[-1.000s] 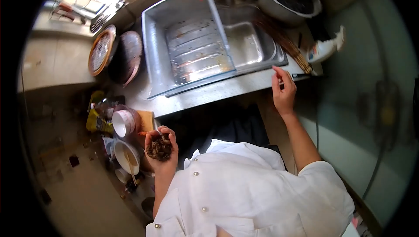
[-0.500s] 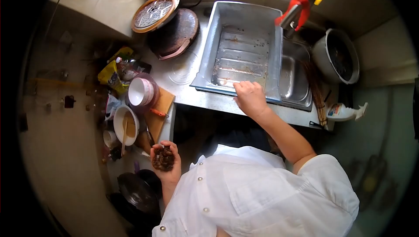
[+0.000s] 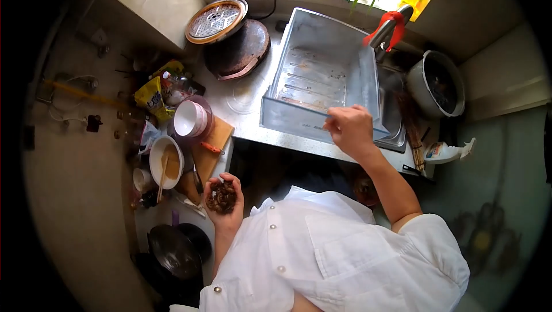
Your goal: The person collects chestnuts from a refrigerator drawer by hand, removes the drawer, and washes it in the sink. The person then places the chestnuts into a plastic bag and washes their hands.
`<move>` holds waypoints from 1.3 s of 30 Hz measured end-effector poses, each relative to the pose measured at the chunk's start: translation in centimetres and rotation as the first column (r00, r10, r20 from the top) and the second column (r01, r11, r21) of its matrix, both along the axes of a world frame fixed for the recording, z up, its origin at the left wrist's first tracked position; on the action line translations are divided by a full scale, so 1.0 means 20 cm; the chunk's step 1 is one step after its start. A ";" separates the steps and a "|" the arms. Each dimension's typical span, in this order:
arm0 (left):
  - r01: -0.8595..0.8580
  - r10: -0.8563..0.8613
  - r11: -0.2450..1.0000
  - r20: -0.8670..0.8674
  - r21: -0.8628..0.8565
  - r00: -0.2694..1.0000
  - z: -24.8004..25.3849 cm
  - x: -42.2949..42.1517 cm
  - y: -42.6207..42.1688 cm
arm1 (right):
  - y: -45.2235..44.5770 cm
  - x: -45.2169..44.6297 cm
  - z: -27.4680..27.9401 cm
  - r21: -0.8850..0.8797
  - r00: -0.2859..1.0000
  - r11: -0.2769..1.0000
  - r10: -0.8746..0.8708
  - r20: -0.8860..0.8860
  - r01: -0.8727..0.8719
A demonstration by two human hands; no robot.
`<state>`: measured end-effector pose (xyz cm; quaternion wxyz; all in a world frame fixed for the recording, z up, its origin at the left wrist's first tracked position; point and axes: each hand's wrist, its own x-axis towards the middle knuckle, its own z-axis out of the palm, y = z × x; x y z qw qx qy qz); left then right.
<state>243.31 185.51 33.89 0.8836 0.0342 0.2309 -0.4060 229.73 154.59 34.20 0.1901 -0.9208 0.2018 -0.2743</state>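
My left hand [image 3: 226,215] is cupped, palm up, around a heap of small dark-brown lumpy pieces [image 3: 221,196]; their exact kind is not clear. The fingers curl over the far side of the heap. My right hand [image 3: 352,129] grips the near rim of a clear plastic fridge drawer [image 3: 322,124], thumb and fingers closed over the edge. Set over the sink [image 3: 394,139], the drawer is tilted with its near wall raised. Dark specks and brownish residue lie on its ribbed bottom.
Left of the drawer are a dark round board [image 3: 237,48] and a steamer rack [image 3: 217,21]. A bowl of batter with chopsticks [image 3: 172,168], a pink bowl [image 3: 190,119], a cutting board [image 3: 221,136] and a pan [image 3: 175,250] stand left. Right are a faucet [image 3: 382,35], a pot [image 3: 428,85] and a spray bottle [image 3: 444,152].
The drawer's near side has risen, showing more of its front wall, with my right hand still on the rim. My left hand stays cupped around the brown pieces. The view has shifted slightly.
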 end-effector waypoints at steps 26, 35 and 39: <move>0.118 -0.119 0.993 0.036 0.005 0.992 0.07 0.01 -0.08 | -0.26 -0.27 0.10 0.842 0.730 0.500 -0.495 0.471 -0.203; 0.151 -0.157 0.986 0.103 0.063 0.982 0.11 0.01 -0.13 | -0.20 -0.41 0.01 0.841 0.518 0.348 -0.670 0.532 -0.413; 0.153 -0.160 0.984 0.073 0.086 0.984 0.11 0.02 -0.14 | -0.19 -0.51 -0.05 0.792 0.427 0.301 -0.712 0.557 -0.531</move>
